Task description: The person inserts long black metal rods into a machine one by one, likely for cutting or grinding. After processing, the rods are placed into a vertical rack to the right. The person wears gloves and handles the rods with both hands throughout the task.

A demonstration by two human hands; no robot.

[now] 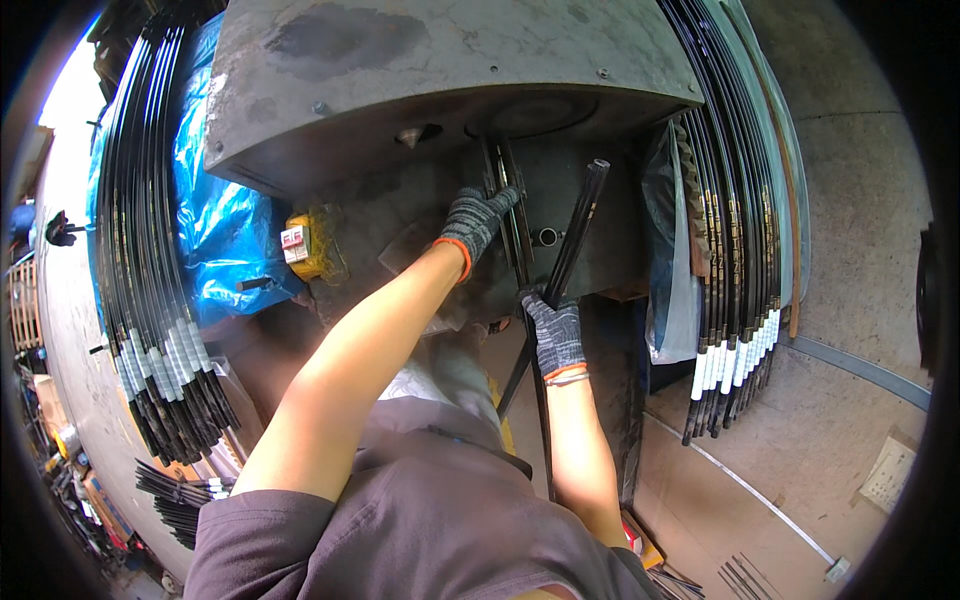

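My left hand [480,225], in a grey knit glove with an orange cuff, closes round a slim dark rod [507,165] just below the metal housing. The rod's upper end disappears beneath the housing. Lower and to the right, my right hand [556,335], gloved in the same grey knit, wraps round black rods. Thick black rods [577,235] slant up to the right from this fist, pressed side by side. Dark lengths also run downward past my right wrist. How many rods the right hand grips is hidden by its fingers.
The large grey metal housing [460,50] overhangs my hands. Bundles of black rods with white bands stand at the left [140,240] and right [735,240]. Blue plastic sheeting [220,230] hangs by the left bundle, near a yellow object [322,240]. A round pipe end [546,237] sits between the rods.
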